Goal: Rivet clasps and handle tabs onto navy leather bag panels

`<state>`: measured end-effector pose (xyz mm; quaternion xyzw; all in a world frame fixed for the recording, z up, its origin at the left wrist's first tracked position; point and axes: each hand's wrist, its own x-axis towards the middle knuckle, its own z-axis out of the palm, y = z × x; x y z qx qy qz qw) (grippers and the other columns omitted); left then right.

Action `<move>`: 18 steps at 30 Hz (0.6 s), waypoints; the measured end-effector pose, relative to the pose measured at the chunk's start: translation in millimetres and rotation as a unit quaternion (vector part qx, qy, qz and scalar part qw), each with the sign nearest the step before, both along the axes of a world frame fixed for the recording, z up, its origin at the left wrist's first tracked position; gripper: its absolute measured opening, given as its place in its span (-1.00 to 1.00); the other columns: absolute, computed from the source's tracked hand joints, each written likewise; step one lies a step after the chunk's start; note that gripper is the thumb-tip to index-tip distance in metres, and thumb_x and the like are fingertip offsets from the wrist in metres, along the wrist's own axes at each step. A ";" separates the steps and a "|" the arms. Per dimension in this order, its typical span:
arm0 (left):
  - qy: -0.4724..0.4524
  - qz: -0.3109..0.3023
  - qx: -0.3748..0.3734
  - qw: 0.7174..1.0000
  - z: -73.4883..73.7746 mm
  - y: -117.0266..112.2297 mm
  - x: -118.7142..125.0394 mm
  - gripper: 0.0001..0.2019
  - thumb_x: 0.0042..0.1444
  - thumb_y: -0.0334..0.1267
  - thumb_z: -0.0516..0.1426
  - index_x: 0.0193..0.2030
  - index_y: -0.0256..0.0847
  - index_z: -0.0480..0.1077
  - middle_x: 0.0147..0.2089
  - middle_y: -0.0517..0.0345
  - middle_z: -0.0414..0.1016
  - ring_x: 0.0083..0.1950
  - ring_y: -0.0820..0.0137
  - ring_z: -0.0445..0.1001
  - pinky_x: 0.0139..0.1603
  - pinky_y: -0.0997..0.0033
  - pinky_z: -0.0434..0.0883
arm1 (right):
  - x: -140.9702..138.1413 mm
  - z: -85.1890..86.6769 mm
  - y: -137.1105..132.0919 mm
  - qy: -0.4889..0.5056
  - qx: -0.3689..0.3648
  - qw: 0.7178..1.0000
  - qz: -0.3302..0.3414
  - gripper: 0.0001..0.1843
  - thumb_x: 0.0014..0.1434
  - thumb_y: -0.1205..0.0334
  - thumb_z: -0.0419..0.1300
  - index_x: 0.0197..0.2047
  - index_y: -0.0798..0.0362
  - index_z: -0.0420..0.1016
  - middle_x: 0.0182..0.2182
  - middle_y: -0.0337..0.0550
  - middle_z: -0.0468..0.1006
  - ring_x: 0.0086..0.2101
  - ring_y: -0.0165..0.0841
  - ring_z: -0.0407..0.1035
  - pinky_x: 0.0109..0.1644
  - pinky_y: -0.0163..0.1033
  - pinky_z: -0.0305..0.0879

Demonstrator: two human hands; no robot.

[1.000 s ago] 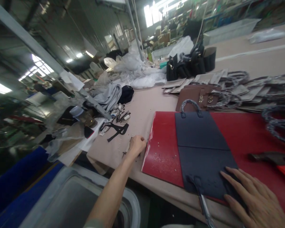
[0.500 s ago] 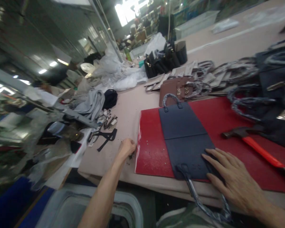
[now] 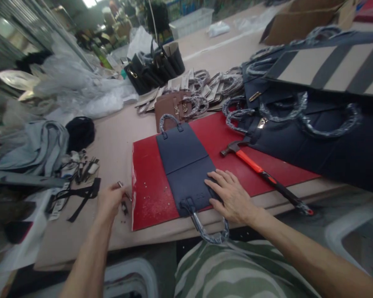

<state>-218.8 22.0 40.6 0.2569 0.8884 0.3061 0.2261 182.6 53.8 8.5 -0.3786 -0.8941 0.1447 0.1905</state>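
A dark blue leather bag panel (image 3: 186,159) lies flat across a red board (image 3: 147,186), with a plastic-wrapped handle at each end. The near handle (image 3: 209,236) hangs over the table's front edge. My right hand (image 3: 231,196) rests on the panel's near right part, fingers spread. Just left of the board, my left hand (image 3: 108,202) pinches a short metal rod (image 3: 120,184) that looks like a punch. Another small dark metal piece (image 3: 124,208) is on the table beside it. To the right, a claw hammer (image 3: 250,159) with an orange and black grip lies across the board.
Dark blue bags (image 3: 298,136) with wrapped handles pile up at the right. Behind the board lie a brown bag (image 3: 168,109) and black bags (image 3: 155,66). Straps (image 3: 83,194), small metal tools (image 3: 88,167) and grey cloth (image 3: 34,145) sit at the left.
The view has swung right, bringing more of the blue bags and the whole hammer into sight. A metal rod now shows in my left hand's fingers. My right hand stays on the panel.
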 end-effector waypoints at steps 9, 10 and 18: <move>-0.183 -0.277 0.201 0.921 -3.4 -10.9 182.4 -0.82 0.15 -0.14 0.15 -0.26 -0.22 0.42 -0.30 0.10 0.58 -0.29 0.38 0.58 -0.20 0.40 0.55 | 0.0 -1.4 -0.7 -0.007 0.001 1.000 -0.004 -0.43 0.19 0.15 0.20 0.26 0.10 0.38 0.29 0.08 0.28 0.29 0.04 0.05 0.36 0.19 -0.03; -0.164 -0.300 0.209 0.916 -7.2 -11.9 194.0 -0.84 0.20 -0.18 0.11 -0.28 -0.21 0.43 -0.30 0.10 0.58 -0.27 0.40 0.57 -0.16 0.41 0.54 | 0.1 -1.4 -0.9 -0.008 0.001 1.000 -0.004 -0.43 0.19 0.15 0.20 0.26 0.10 0.38 0.30 0.08 0.28 0.29 0.04 0.05 0.36 0.19 -0.04; -0.208 -0.231 0.266 0.912 -26.0 -13.1 204.7 -0.78 0.26 -0.09 0.12 -0.22 -0.22 0.37 -0.27 0.08 0.60 -0.25 0.37 0.62 -0.21 0.39 0.57 | 0.6 -0.1 -1.3 -0.004 0.000 1.000 -0.005 -0.42 0.20 0.14 0.20 0.27 0.10 0.37 0.30 0.08 0.27 0.30 0.03 0.05 0.38 0.17 -0.06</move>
